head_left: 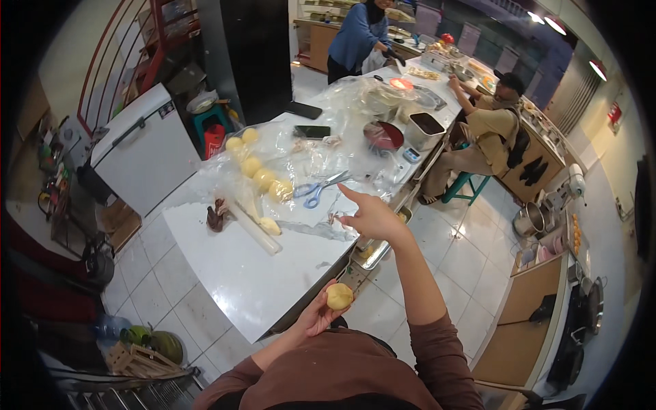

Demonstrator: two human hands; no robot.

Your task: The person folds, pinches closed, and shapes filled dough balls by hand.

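My left hand (316,316) is closed around a pale yellow dough ball (339,296), held near my body just off the table's front edge. Stretched out over the table's right side, my right hand (374,217) has its index finger extended and its thumb apart, with nothing visible between them. Small brown scraps (333,219) lie by its thumb. Just beyond the fingertip are scissors (318,193) with blue handles. Several yellow dough balls (264,179) rest on clear plastic sheeting (273,140) to the left. A white rolling pin (254,229) lies nearer me, beside a dough strip (269,225).
A dark brown lump (216,216) sits on the white table (225,280). Farther along are two phones (312,131), a reddish bowl (383,135) and a metal tin (427,123). One person (488,133) sits at the right side; another (355,41) stands at the far end.
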